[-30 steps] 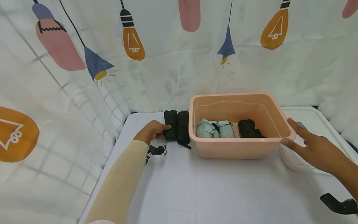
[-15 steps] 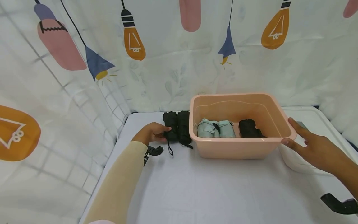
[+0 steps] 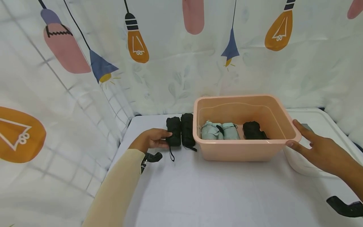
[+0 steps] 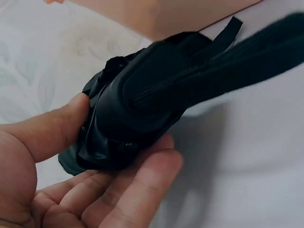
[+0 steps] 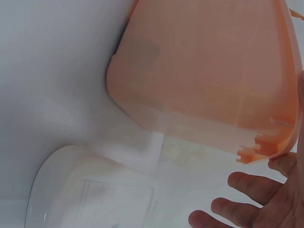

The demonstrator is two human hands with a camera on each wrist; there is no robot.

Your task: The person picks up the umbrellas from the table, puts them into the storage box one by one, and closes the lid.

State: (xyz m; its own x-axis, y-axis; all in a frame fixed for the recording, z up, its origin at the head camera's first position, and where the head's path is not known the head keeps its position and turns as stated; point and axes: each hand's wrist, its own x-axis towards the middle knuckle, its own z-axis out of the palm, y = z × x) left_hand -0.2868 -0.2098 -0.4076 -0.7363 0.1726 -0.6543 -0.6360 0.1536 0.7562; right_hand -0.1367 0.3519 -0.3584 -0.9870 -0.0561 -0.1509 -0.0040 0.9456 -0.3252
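My left hand (image 3: 151, 138) pinches a black folded umbrella (image 3: 174, 129) between thumb and fingers. In the left wrist view, the rounded end of this umbrella (image 4: 142, 90) faces the camera with its wrist strap (image 4: 237, 71) hanging off. A second black folded umbrella (image 3: 187, 129) lies between it and the peach plastic bin (image 3: 238, 151). Straight, spread fingers of my right hand (image 3: 323, 154) rest against the bin's right rim. In the right wrist view, that hand (image 5: 266, 199) touches the rim's underside. Two pale green rolled bundles (image 3: 212, 130) and a black bundle (image 3: 253, 130) lie inside the bin.
A white plastic lid or tray (image 3: 309, 164) lies right of the bin, partly behind my right hand. The white-covered table (image 3: 215, 195) meets a printed curtain (image 3: 181, 75) at the back. Wire grid (image 3: 116, 107) shows through the cloth on the left.
My left hand has drawn back slightly toward me and left with the umbrella, opening a narrow gap beside the second one. The umbrella's strap loop now hangs free. My right hand stays at the rim.
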